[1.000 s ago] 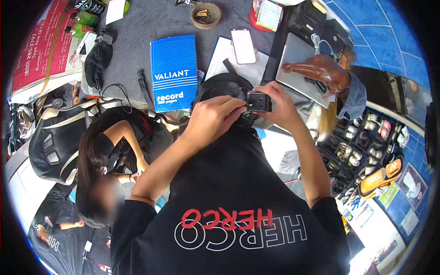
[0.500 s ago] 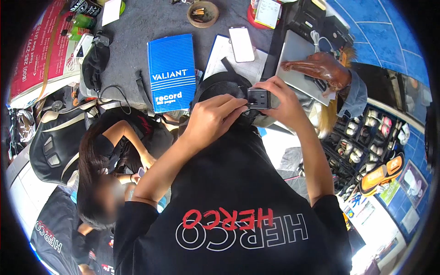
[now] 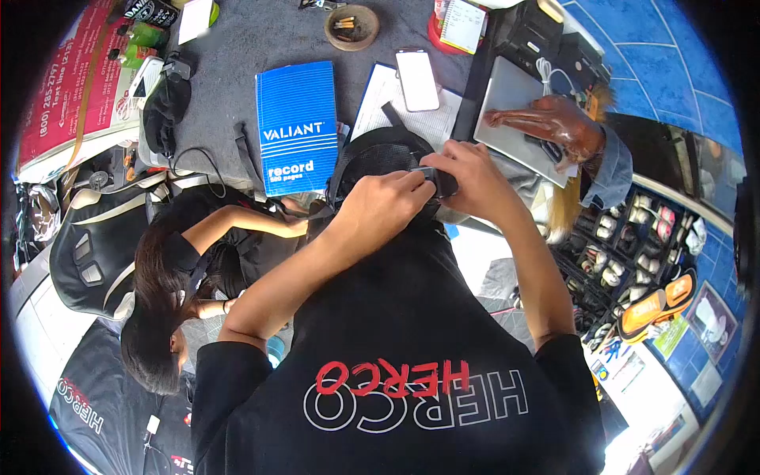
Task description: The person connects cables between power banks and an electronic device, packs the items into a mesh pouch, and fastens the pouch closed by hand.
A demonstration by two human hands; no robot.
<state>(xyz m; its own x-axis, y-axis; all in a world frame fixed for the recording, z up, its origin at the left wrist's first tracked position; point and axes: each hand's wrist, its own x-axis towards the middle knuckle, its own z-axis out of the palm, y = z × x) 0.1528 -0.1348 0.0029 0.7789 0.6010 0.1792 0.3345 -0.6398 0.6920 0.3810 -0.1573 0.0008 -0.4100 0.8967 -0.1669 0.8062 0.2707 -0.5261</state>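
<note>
My right hand (image 3: 477, 180) is closed around a small black box-shaped device (image 3: 446, 184), thumb and fingers at its right side and top. The fingertips of my left hand (image 3: 385, 204) pinch at the left end of the same device. Whether they also hold a small part there is hidden by the fingers. Just behind and below both hands is a black mesh cap (image 3: 378, 162), with its strap pointing toward the papers.
On the grey-covered table lie a blue record book (image 3: 296, 127), a white-screened phone (image 3: 417, 81), an ashtray (image 3: 351, 27) and a laptop (image 3: 514, 103) under a brown carved figure (image 3: 554, 127). A person (image 3: 166, 301) sits close by on my left.
The device has turned in my hands, so its face with the ports no longer shows. My right fingers have moved over its top. The person at left has lowered their head and reached toward the table.
</note>
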